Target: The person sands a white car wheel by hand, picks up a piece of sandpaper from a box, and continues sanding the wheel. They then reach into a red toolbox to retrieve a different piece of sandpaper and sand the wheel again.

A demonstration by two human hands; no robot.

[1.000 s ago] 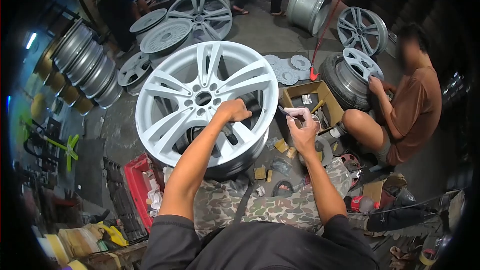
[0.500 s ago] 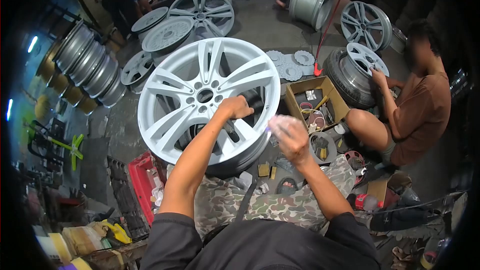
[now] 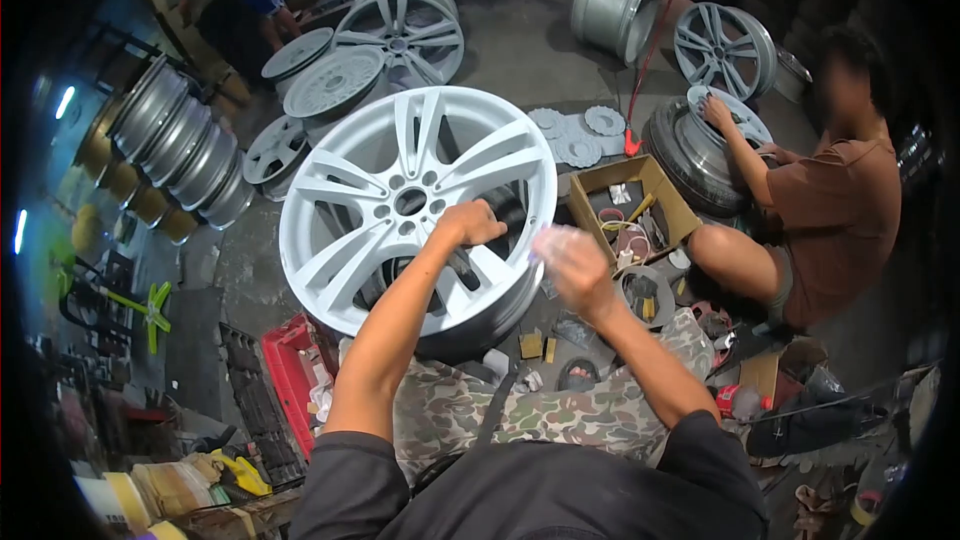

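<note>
A large pale-primed wheel rim (image 3: 335, 290) with paired spokes lies face up, tilted towards me. My left hand (image 3: 472, 224) is curled over a spoke on its right side, close to the hub. At the rim's right outer edge is my right hand (image 3: 578, 262), blurred, with its fingers closed round a small pale, pinkish piece whose kind I cannot tell. Below the rim are two small yellowish blocks (image 3: 531, 345).
A cardboard box (image 3: 590, 180) of supplies stands right of the rim. Beside it, a co-worker (image 3: 835, 210) handles another wheel on a tyre (image 3: 665, 145). A red tray (image 3: 285, 380) lies at left. Stacked rims (image 3: 180, 140) and several loose wheels stand further back.
My right hand stays at the rim's outer edge, shifted slightly. My left hand keeps its place on the spoke. The co-worker's hand has moved up onto the far side of their wheel.
</note>
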